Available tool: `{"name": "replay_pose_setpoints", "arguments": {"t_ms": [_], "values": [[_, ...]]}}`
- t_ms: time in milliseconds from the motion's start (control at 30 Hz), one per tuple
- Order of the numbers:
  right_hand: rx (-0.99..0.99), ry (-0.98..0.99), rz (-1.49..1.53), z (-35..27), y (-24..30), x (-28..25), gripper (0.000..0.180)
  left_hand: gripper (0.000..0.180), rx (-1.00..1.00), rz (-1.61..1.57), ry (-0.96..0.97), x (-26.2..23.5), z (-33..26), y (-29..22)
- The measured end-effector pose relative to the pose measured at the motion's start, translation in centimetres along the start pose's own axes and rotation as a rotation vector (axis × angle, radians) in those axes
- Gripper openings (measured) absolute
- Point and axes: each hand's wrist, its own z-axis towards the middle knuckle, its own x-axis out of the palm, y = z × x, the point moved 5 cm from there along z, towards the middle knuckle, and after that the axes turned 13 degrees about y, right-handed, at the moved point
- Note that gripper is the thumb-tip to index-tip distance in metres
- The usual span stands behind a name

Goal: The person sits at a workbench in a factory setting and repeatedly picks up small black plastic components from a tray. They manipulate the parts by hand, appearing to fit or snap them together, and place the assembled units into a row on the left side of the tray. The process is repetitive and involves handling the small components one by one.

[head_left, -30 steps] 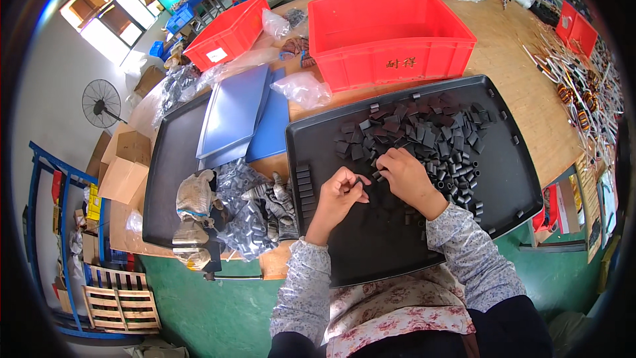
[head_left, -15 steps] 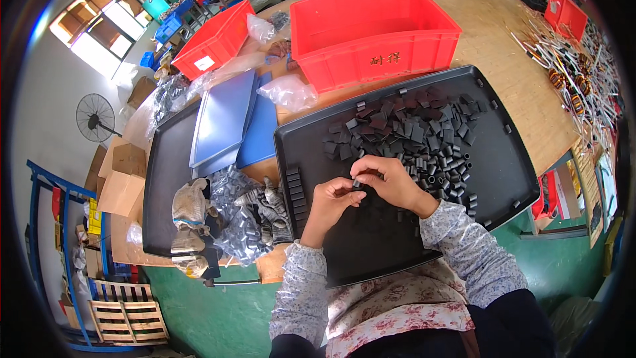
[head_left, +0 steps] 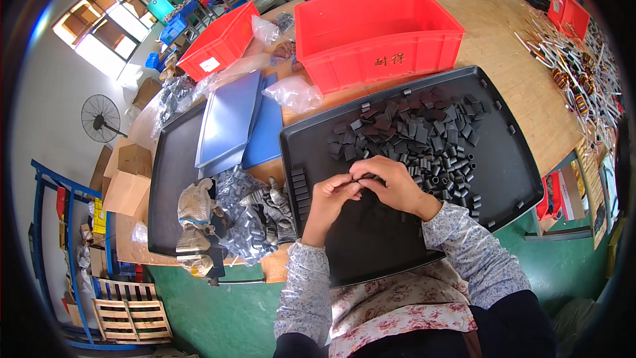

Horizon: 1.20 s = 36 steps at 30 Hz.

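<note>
Over the black tray (head_left: 371,252), my left hand (head_left: 330,200) and my right hand (head_left: 392,184) meet fingertip to fingertip. Both are closed in a pinch around a small dark piece (head_left: 358,180), mostly covered by the fingers; it looks like one of the short black tubes. Beside my right hand lies a loose heap of short black tubes (head_left: 450,171). Farther back on the tray, flat dark rectangular pieces (head_left: 417,126) are piled up. Along the tray's left rim, several black pieces (head_left: 300,192) stand in a neat row.
A large red bin (head_left: 384,59) stands behind the tray, a second red bin (head_left: 218,43) to its left. Blue sheets (head_left: 228,119), a bag of grey parts (head_left: 245,225) and work gloves (head_left: 195,205) lie to the left. Thin rods and wires (head_left: 586,73) pile at far right.
My fingers have drawn closer together around the small piece, which shows less now. My right thumb and fingers have shifted slightly. The whole view has moved a little.
</note>
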Motion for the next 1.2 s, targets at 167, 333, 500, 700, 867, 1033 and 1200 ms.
{"name": "replay_pose_setpoints", "arguments": {"t_ms": [167, 333, 500, 700, 867, 1033, 1200], "values": [[0.033, -0.055, -0.207, 0.0, 0.1, 0.1, 0.043, 0.024, 0.230, 0.612, -0.358, -6.1, -0.3, -3.0], [0.018, 0.141, -0.337, -0.4, -0.6, 1.6, 0.048, 0.021, 0.136, 1.282, -0.492, -8.9, -0.3, -3.8], [0.008, 0.225, -0.354, -0.6, -0.3, 2.0, 0.042, 0.018, 0.080, 1.349, -0.507, -8.5, -0.5, -2.4], [0.079, 0.204, -0.355, -0.9, -1.3, 1.7, 0.025, 0.023, 0.181, 1.375, -0.402, -3.4, -0.5, -5.1], [0.129, 0.035, -0.335, -0.8, -1.3, 0.8, 0.019, 0.030, 0.227, 1.224, -0.163, 0.8, 0.8, -2.5], [0.141, 0.099, -0.435, -1.0, -1.0, 0.8, 0.027, 0.028, 0.194, 1.042, -0.102, 0.5, 1.4, -1.2], [0.194, 0.223, -0.391, -1.1, -0.9, 0.7, 0.027, 0.024, 0.174, 0.856, -0.108, 0.3, 0.5, -1.6]]}}
